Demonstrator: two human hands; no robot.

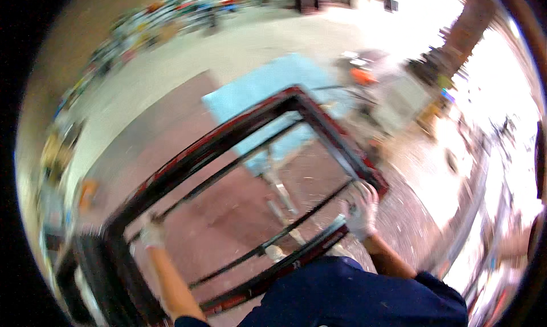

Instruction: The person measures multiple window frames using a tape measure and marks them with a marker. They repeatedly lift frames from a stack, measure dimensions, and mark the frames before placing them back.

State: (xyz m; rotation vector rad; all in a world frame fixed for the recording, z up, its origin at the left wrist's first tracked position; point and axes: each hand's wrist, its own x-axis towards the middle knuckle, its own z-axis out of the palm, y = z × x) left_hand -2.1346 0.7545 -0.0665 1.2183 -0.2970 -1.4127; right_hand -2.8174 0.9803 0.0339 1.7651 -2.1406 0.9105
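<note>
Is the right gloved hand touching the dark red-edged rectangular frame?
Touching: the head view shows the right hand wrapped around the frame's near-right corner bar.

Motion-blurred clutter (171, 16) along the far wall; frame (188, 156) corner cut off lower left.

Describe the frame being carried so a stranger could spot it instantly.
Above the reddish floor, before the pale blue sheet, hangs a large rectangular dark frame with red edges. Both gloved hands, left hand and right hand, grip it; thin crossbars set it apart.
</note>
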